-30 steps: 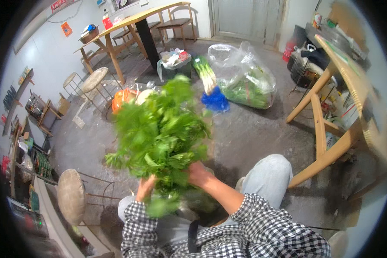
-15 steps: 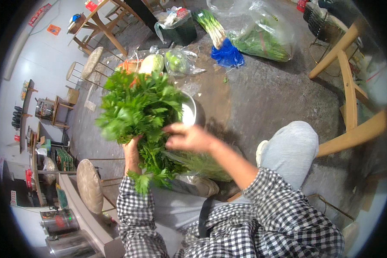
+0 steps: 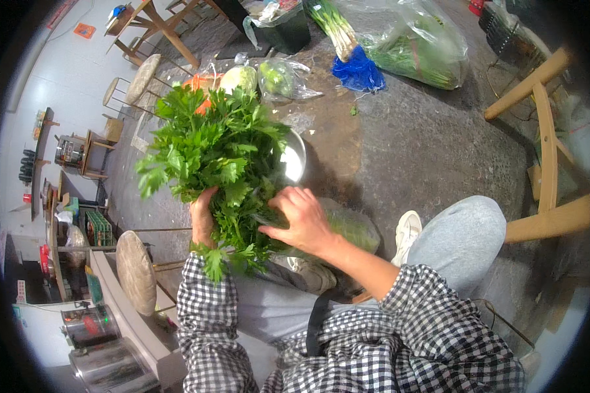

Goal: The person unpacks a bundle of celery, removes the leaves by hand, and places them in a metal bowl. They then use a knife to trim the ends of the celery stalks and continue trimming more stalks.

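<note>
A big bunch of leafy celery [image 3: 210,144] fills the space in front of me, its leaves fanned toward the far left. My left hand [image 3: 203,213] is closed round its lower left side, with leaves hiding part of the fingers. At the right side of the bunch, my right hand [image 3: 301,219] has its fingers bent and thumb apart, with leaves and a bit of clear plastic between them. A clear plastic bag with greens [image 3: 351,226] lies below and beyond my right wrist. Behind the celery a white-lined round bowl [image 3: 295,157] is partly hidden.
Farther off sit a bagged cabbage [image 3: 239,80], a bag of green vegetables [image 3: 278,78], spring onions [image 3: 334,33] on blue netting [image 3: 358,69], and a large bag of greens [image 3: 419,56]. A dark bin [image 3: 285,33] stands behind. A wooden chair [image 3: 547,150] is at right, a round stool [image 3: 136,272] at left.
My right hand has shifted slightly right, its fingers now bent against the bunch's side. The leaves are spread wider to the left. The whole view has tilted a little.
</note>
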Demonstrator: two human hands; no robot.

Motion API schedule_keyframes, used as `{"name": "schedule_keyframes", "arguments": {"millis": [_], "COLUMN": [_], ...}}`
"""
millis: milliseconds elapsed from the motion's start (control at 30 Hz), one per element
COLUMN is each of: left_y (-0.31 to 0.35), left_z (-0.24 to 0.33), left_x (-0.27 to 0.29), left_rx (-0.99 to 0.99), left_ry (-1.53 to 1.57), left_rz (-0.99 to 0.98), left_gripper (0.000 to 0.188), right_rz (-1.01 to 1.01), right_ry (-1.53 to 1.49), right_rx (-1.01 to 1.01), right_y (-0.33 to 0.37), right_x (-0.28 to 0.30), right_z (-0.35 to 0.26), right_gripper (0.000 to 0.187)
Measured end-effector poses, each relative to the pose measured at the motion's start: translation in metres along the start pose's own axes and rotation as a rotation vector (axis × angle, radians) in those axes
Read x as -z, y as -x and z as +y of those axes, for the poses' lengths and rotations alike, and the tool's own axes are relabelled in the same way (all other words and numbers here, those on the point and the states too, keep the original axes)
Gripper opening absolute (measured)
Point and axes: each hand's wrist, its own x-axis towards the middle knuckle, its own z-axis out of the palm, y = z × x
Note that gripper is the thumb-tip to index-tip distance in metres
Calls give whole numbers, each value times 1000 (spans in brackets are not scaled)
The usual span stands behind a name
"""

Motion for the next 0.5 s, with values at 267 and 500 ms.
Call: {"name": "schedule_keyframes", "arguments": {"millis": [267,500], "left_y": [0,1], "left_z": [11,14], "left_x": [-18,-23], "left_rx": [-84,-229], "left_ry": [-12,-169], "left_rz": [-40,-31], "left_gripper": [32,35], "right_rz": [34,-196], "right_ry": [-3,-914], "right_rx": [-51,-405], "right_y": [-5,-11], "right_x": [13,29], "right_z": [4,8], "right_gripper": [17,8]}}
